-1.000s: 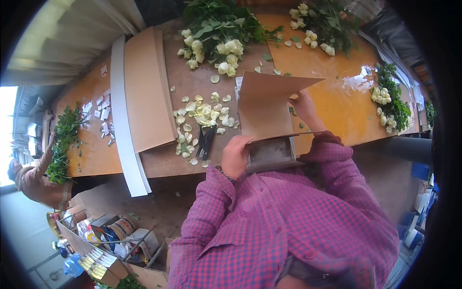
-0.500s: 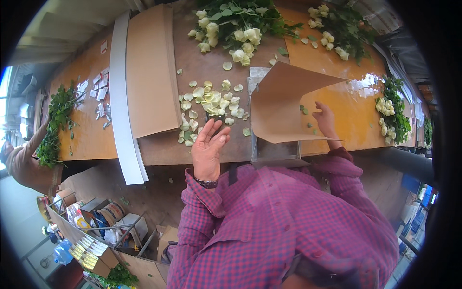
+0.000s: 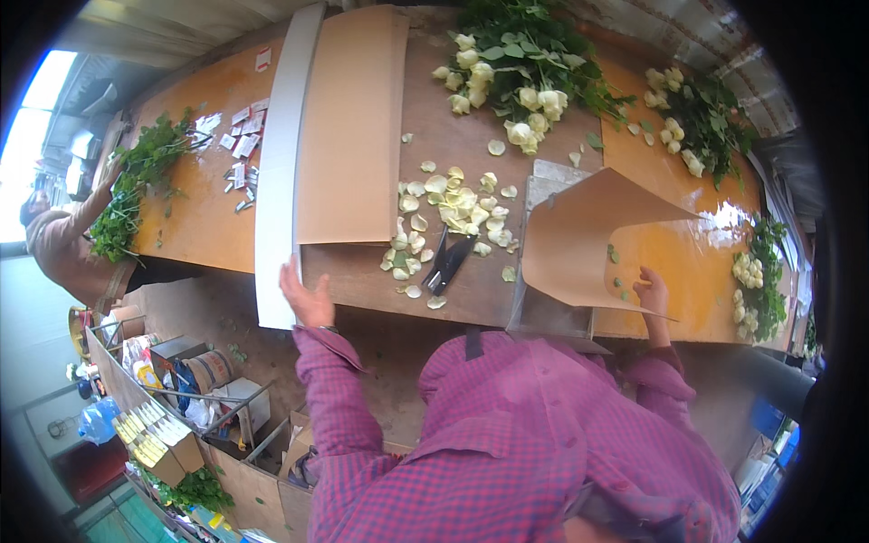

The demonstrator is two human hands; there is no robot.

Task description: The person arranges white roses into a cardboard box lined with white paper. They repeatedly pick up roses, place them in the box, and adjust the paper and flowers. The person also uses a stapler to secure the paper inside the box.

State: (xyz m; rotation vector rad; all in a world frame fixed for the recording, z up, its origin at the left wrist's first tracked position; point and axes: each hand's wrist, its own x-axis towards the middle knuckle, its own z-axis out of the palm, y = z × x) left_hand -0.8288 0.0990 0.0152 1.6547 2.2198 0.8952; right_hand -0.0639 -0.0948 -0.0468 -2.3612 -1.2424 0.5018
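Note:
My left hand [image 3: 306, 297] is open, fingers spread, at the near end of a long white sheet [image 3: 279, 226]. Its fingertips overlap the sheet's right edge; whether they press on it I cannot tell. My right hand [image 3: 652, 297] has its fingers bent and apart, beside the right edge of a curved brown cardboard sheet [image 3: 566, 235], and nothing shows in it. That sheet stands curled in a grey metal stand [image 3: 552, 312]. Between my hands lies a black-handled cutting tool [image 3: 448, 262], next to loose cream petals [image 3: 466, 206].
Flat brown cardboard sheets [image 3: 351, 136] are stacked beside the white one. Bunches of white roses [image 3: 525, 100] lie at the back, with more roses [image 3: 674, 127] at the right. Small labels and clips [image 3: 243, 149] lie at left. Another person [image 3: 72, 240] handles green stems [image 3: 136, 195] there.
My left hand has moved left from the petals to the white sheet, uncovering the black tool. My right hand stays by the curved cardboard. The whole view has shifted.

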